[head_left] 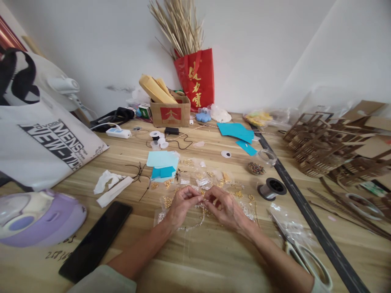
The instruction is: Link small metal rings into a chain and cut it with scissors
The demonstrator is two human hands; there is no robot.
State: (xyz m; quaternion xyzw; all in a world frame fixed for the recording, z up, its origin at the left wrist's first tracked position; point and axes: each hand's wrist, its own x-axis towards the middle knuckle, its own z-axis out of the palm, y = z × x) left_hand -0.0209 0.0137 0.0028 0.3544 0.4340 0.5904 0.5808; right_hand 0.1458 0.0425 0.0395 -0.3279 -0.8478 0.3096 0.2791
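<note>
Over the middle of the table, my left hand and my right hand meet at the fingertips, both closed in a pinch. A strand of small clear beads runs down from the left fingertips and curves left across the wood. What the right fingertips grip is too small to make out. Around and behind the hands lie gold-coloured findings and small clear plastic bags. Light blue cards rest just beyond my left hand. To the right of my right hand stands a spool of thin wire.
Scissors lie beside my right forearm, a black phone beside my left. Further left are a purple-and-white device and a white bag. A cardboard box and red bag stand at the back; brown slatted baskets fill the right.
</note>
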